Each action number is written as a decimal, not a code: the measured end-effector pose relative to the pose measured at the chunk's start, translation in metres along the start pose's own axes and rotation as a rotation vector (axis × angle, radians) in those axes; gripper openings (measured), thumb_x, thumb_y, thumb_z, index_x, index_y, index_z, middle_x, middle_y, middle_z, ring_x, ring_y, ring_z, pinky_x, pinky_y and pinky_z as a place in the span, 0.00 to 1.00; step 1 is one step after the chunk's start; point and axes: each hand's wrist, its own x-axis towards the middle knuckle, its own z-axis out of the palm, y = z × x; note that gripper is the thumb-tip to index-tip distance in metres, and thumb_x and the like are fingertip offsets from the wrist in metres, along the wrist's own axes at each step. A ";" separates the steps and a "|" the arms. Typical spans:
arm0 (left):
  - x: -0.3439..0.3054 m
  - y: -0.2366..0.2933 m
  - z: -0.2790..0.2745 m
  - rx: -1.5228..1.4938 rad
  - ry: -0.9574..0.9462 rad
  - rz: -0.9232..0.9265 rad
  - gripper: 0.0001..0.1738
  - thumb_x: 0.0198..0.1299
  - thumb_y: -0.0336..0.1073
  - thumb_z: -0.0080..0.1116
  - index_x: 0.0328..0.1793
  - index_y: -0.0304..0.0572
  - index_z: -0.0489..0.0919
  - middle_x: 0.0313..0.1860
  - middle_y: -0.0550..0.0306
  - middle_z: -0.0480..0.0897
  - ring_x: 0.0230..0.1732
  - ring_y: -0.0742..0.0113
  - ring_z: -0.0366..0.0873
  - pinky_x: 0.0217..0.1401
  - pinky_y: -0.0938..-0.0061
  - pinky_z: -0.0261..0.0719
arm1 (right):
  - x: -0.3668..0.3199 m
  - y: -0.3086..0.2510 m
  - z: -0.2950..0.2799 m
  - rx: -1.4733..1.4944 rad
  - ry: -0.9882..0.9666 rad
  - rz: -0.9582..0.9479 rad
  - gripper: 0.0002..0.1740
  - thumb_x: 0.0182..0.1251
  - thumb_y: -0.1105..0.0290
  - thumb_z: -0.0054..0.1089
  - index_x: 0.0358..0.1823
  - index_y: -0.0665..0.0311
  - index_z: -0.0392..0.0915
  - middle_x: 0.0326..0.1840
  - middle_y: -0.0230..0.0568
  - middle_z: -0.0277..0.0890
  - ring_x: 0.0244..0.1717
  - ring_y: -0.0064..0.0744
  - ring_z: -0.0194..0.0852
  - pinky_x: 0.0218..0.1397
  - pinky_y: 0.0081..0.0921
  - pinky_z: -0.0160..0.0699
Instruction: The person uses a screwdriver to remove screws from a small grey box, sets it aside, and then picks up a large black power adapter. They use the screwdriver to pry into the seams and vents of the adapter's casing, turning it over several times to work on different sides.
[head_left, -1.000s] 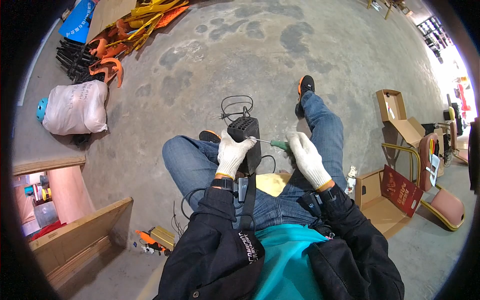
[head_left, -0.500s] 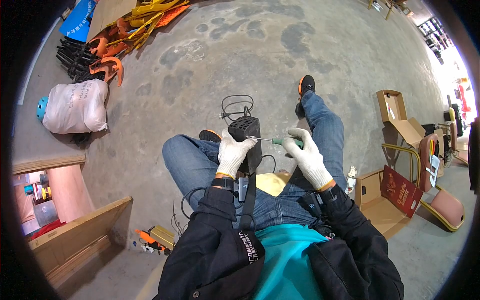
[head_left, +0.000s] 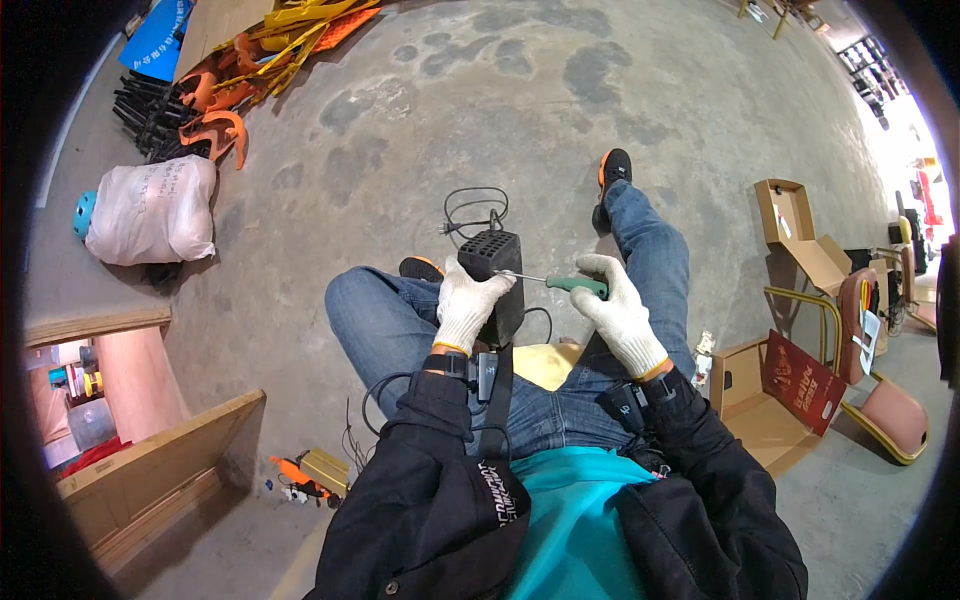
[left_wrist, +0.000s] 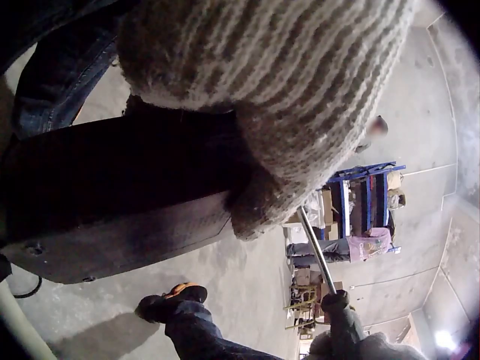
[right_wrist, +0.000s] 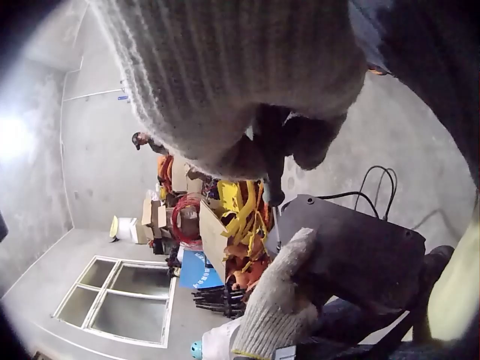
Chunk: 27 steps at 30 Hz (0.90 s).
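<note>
A black box-shaped device with rows of holes at its far end stands between the person's legs. The left hand, in a white knitted glove, grips its left side, the thumb lying across the face. In the right hand, gloved alike, a screwdriver with a green handle is held between thumb and fingers. Its metal shank points left and ends at the device beside the left thumb. In the left wrist view the shank passes just beyond the left glove's tip. The exact tip contact is hidden by the thumb.
A black cord loops on the concrete floor beyond the device. Bent legs in jeans flank it. Opened cardboard boxes and a tipped chair are at right; a white sack and orange and yellow parts at left.
The right hand's fingers have shifted on the screwdriver handle, leaving more of the green showing. The left hand and the device stay nearly in place.
</note>
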 end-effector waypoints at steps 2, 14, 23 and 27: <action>0.001 -0.001 0.000 0.008 0.001 0.006 0.49 0.46 0.54 0.85 0.67 0.30 0.73 0.55 0.36 0.89 0.56 0.45 0.89 0.60 0.59 0.87 | 0.001 0.002 0.005 0.035 0.012 0.032 0.30 0.75 0.57 0.66 0.72 0.64 0.74 0.61 0.49 0.83 0.63 0.39 0.82 0.69 0.35 0.80; 0.000 0.005 -0.002 0.000 -0.021 -0.035 0.50 0.45 0.51 0.85 0.69 0.28 0.74 0.59 0.36 0.88 0.61 0.46 0.87 0.67 0.60 0.83 | 0.001 0.002 0.000 0.037 -0.035 0.044 0.24 0.76 0.62 0.63 0.68 0.66 0.78 0.51 0.42 0.86 0.48 0.30 0.85 0.57 0.28 0.84; -0.002 0.008 -0.004 -0.037 -0.035 -0.064 0.49 0.45 0.49 0.85 0.69 0.29 0.75 0.59 0.37 0.88 0.60 0.47 0.87 0.66 0.61 0.83 | 0.003 0.000 0.004 0.027 -0.012 0.010 0.32 0.74 0.62 0.66 0.76 0.65 0.71 0.62 0.48 0.83 0.62 0.38 0.83 0.69 0.33 0.79; 0.002 0.002 -0.002 -0.011 -0.018 -0.027 0.49 0.45 0.49 0.85 0.69 0.29 0.75 0.59 0.37 0.88 0.60 0.47 0.87 0.66 0.61 0.83 | 0.001 -0.017 -0.002 0.159 -0.078 0.241 0.28 0.81 0.58 0.61 0.76 0.63 0.72 0.52 0.43 0.85 0.43 0.27 0.83 0.51 0.26 0.85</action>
